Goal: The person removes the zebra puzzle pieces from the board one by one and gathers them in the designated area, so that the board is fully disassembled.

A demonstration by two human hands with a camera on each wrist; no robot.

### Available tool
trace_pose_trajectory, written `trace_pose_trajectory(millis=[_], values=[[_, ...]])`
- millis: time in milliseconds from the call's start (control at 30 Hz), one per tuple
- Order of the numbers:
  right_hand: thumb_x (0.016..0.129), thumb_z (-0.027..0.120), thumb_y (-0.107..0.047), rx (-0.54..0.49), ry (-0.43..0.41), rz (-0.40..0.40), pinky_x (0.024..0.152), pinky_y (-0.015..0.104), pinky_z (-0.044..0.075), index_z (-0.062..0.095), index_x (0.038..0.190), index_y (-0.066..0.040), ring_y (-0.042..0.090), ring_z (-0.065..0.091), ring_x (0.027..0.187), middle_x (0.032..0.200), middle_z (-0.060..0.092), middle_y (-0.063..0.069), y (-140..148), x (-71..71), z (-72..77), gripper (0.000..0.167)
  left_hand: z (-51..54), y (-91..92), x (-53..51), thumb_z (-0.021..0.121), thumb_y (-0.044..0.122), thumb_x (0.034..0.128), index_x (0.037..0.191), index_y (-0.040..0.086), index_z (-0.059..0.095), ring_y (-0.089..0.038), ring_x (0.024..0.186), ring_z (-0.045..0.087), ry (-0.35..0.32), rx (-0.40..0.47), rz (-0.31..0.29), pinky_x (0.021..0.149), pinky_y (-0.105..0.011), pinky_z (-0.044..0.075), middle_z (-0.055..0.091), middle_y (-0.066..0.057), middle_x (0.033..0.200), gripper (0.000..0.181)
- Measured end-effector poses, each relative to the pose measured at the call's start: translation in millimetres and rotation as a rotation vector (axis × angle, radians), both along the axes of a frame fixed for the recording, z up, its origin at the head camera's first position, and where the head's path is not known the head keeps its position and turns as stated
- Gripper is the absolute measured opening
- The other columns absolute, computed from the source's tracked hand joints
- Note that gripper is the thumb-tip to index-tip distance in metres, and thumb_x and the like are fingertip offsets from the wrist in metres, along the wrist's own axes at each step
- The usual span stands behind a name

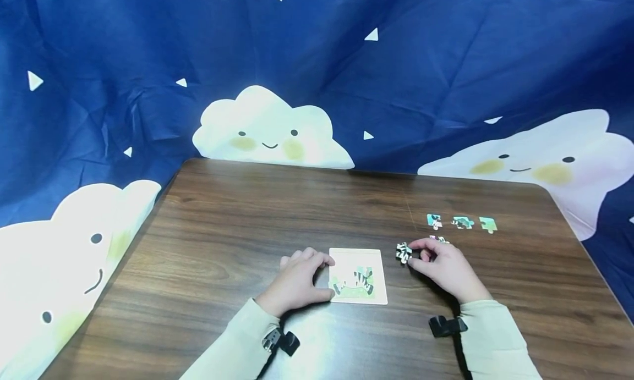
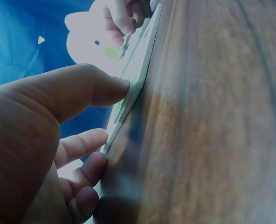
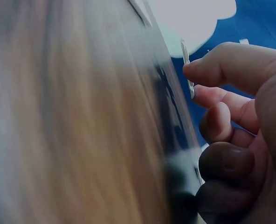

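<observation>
A square puzzle board [image 1: 344,257] with a pale rim lies on the table, with several zebra-pattern and green pieces in its lower part. At its left side, my left hand [image 1: 299,281] rests the thumb and index finger on the edge; the thumb [image 2: 98,86] touches the rim in the left wrist view. My right hand [image 1: 448,267] pinches a black-and-white striped puzzle piece [image 1: 403,253] between thumb and index finger, to the right of the board. In the right wrist view that piece [image 3: 185,51] shows edge-on, apart from the table.
Beyond my right hand lie loose puzzle pieces: a blue-and-striped one [image 1: 433,221], a dark green one [image 1: 463,222] and a light green one [image 1: 488,224]. Another piece [image 1: 440,239] is partly hidden by the hand. A blue cloud-print cloth [image 1: 396,94] hangs behind the wooden table [image 1: 247,215].
</observation>
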State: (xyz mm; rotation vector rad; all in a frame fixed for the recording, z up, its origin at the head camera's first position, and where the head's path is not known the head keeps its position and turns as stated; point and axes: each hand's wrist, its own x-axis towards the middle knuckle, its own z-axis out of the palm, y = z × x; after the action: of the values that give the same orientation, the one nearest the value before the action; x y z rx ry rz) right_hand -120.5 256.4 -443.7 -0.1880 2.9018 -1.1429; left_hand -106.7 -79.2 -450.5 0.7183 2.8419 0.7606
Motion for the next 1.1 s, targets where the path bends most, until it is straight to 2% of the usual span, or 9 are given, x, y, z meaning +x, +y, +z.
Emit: trace_pose_trajectory(millis=[367, 900, 1100], values=[[0.086, 0.074, -0.012, 0.008, 0.072, -0.069, 0.061, 0.025, 0.036, 0.069, 0.114, -0.003, 0.007, 0.045, 0.063, 0.075, 0.054, 0.001, 40, 0.8, -2.2, 0.03, 1.9, -0.7, -0.7, 0.078, 0.042, 0.0722, 0.122, 0.024, 0.064, -0.016, 0.099, 0.049, -0.014, 0.008, -0.006, 0.081, -0.038, 0.03, 0.058, 0.007, 0.109, 0.055], [0.088, 0.066, -0.011, 0.055, 0.054, -0.189, 0.066, 0.022, 0.033, 0.066, 0.118, -0.002, 0.009, 0.047, 0.069, 0.079, 0.054, 0.002, 78, 3.2, -3.1, 0.032, 2.2, -0.4, 0.2, 0.079, 0.041, 0.0717, 0.122, 0.023, 0.064, -0.016, 0.097, 0.049, -0.008, 0.01, -0.005, 0.078, -0.036, 0.029, 0.058, 0.007, 0.107, 0.055], [0.092, 0.063, -0.018, 0.078, 0.021, -0.294, 0.063, 0.025, 0.033, 0.065, 0.123, -0.002, 0.012, 0.047, 0.069, 0.081, 0.054, 0.002, 92, 3.7, -5.2, 0.035, 1.5, -0.4, -0.1, 0.078, 0.041, 0.0718, 0.122, 0.024, 0.064, -0.015, 0.098, 0.049, -0.006, 0.011, -0.007, 0.08, -0.037, 0.029, 0.058, 0.008, 0.108, 0.055]])
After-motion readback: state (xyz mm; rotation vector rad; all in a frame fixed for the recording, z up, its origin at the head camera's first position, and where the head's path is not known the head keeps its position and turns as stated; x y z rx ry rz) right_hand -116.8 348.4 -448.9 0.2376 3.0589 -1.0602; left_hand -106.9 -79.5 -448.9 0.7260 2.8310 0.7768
